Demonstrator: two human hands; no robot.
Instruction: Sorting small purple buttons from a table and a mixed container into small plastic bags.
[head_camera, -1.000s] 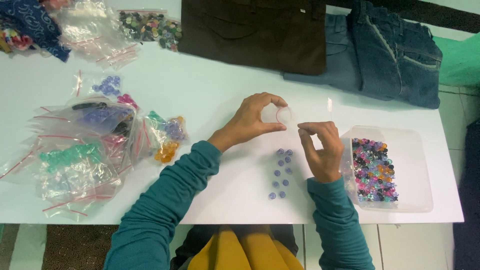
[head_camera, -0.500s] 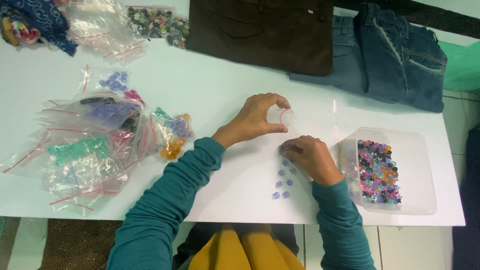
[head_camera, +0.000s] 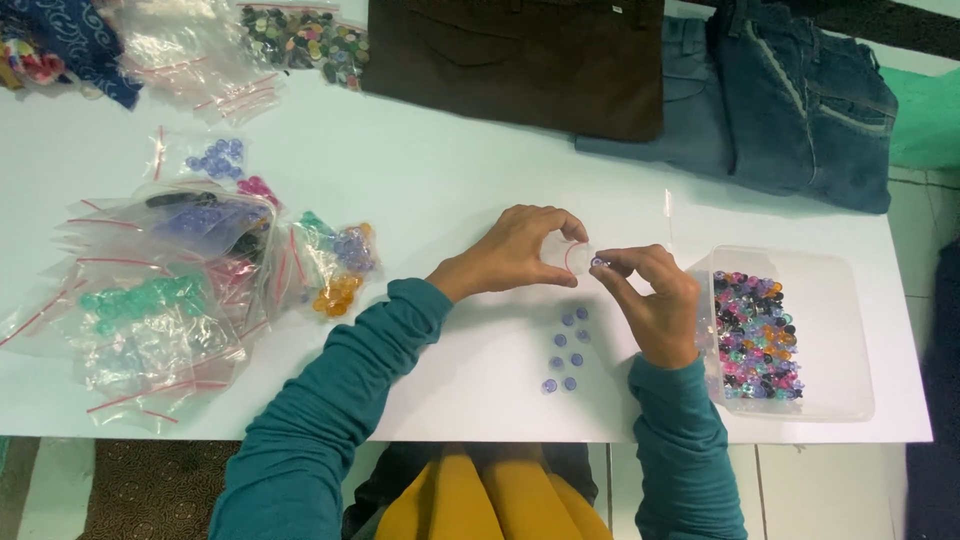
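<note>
White counter (head_camera: 440, 170) fills most of the view, with tiled floor showing along the right edge. At its middle the left hand (head_camera: 515, 255) curls around a small clear bag (head_camera: 560, 255), fingers and thumb pinching its mouth. The right hand (head_camera: 650, 300) meets it from the right, thumb and forefinger closed on a small bluish button (head_camera: 598, 262) held right at the bag's opening. Just below the hands, a loose cluster of blue buttons (head_camera: 566, 348) lies on the counter. To the right of the right hand sits a clear plastic tub (head_camera: 835, 330) holding mixed coloured buttons. Well to the left lies a heap of zip bags (head_camera: 170, 290) with blue, green, orange and pink buttons. Along the far edge are a folded brown garment (head_camera: 520, 60) and blue jeans (head_camera: 800, 110).
</note>
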